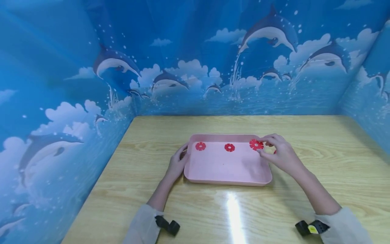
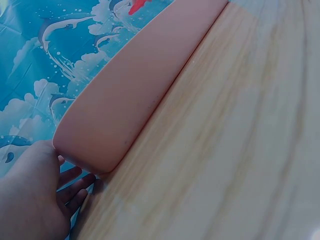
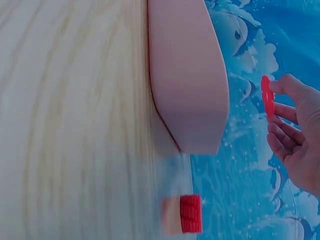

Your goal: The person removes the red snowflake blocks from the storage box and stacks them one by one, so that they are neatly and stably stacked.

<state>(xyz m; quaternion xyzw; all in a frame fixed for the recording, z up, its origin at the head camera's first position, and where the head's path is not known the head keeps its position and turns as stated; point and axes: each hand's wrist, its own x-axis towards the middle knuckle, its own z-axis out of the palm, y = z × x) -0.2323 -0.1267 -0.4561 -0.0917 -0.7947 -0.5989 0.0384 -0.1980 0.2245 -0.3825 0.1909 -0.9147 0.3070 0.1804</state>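
A pink rectangular tray (image 1: 225, 166) lies on the wooden table. My left hand (image 1: 177, 164) rests against the tray's left end; in the left wrist view its fingers (image 2: 76, 192) lie loosely beside the tray corner. Between thumb and fingertips, my right hand (image 1: 281, 154) pinches a red notched plastic disc (image 1: 256, 145) above the tray's far right corner. The same disc (image 3: 268, 96) shows edge-on in the right wrist view. Inside the tray along its far side are two more red notched discs, one at the left (image 1: 200, 146) and one in the middle (image 1: 230, 147).
A red stack (image 3: 191, 213), apparently of similar discs, stands right of the tray, mostly hidden behind my right hand in the head view. Blue dolphin-printed sheeting (image 1: 195, 81) encloses the back and sides of the table (image 1: 146, 142).
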